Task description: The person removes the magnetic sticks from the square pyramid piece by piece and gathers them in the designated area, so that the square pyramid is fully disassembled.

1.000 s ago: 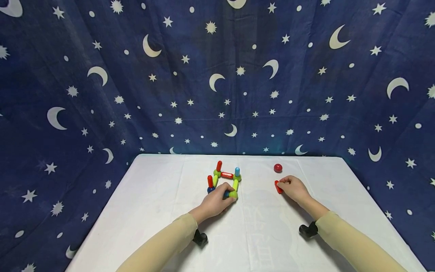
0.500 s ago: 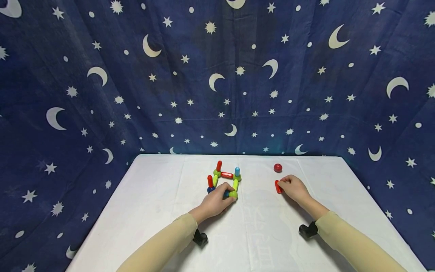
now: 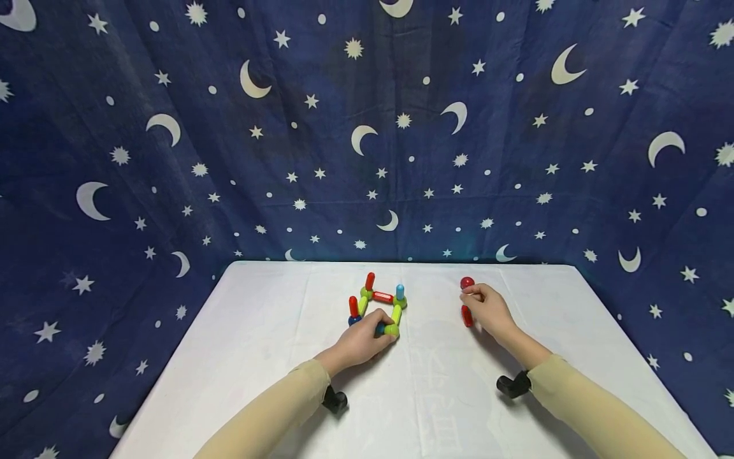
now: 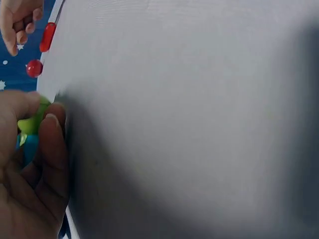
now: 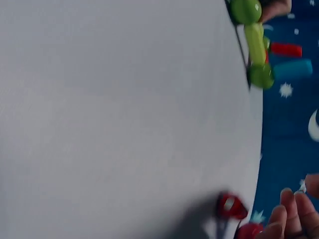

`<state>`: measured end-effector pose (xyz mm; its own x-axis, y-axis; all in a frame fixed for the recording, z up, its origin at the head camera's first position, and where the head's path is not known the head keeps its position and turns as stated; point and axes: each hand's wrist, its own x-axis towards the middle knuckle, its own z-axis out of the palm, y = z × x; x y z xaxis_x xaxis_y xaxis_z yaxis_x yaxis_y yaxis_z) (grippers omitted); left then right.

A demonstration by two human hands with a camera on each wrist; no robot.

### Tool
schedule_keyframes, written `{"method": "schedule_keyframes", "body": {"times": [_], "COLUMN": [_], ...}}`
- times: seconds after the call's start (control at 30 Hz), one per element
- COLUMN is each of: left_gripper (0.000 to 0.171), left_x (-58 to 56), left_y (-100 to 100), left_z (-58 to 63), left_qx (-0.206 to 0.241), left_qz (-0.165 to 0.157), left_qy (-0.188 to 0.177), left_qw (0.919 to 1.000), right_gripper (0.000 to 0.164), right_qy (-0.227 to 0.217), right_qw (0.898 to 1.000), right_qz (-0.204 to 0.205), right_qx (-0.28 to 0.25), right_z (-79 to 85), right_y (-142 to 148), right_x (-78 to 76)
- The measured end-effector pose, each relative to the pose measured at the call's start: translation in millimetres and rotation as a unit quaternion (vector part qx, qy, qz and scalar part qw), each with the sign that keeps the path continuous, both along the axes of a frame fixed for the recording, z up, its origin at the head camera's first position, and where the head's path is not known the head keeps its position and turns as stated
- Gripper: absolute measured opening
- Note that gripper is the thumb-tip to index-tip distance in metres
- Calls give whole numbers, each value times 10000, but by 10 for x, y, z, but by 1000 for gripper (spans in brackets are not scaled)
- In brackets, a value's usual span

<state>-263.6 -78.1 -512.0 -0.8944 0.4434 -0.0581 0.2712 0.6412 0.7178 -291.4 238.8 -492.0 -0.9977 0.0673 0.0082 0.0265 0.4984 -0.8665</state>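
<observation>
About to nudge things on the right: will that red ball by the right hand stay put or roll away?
The red ball looks round and glossy, so it will probably roll on the flat white table. The right hand has fingertips at it, which may check it. It looks small, likely light.

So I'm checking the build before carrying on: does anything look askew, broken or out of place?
Nothing looks damaged. The rod-and-ball frame sits flat, with the left hand gripping its near green corner. Only the red ball and red rod lie apart, by the right hand.
</observation>
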Motion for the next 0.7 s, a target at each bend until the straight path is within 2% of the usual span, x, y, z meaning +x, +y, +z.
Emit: {"method": "schedule_keyframes", "body": {"times": [0.13, 0.2, 0.4, 0.53, 0.7], "left_gripper": [25, 25, 27, 24, 21], "left_x": [10, 17, 50, 73, 86], "left_y": [-61, -89, -148, -183, -261], "left_z": [15, 24, 51, 88, 130], "left_qx": [31, -25, 4, -62, -152], "left_qz": [-159, -211, -312, -394, -337], "left_qy": [-178, -155, -310, -352, -371], "left_qw": [9997, 9997, 9990, 9986, 9986], "right_gripper": [36, 37, 43, 42, 30], "right_qy": [270, 310, 215, 200, 345], "right_qw": [9974, 9943, 9844, 9825, 9837], "right_qz": [663, 1006, 1721, 1845, 1763], "right_qx": [68, 165, 289, 141, 54], "right_z": [30, 28, -7, -14, -23], "right_y": [-253, -390, -744, -875, -940], "right_x": [16, 28, 44, 53, 55]}}
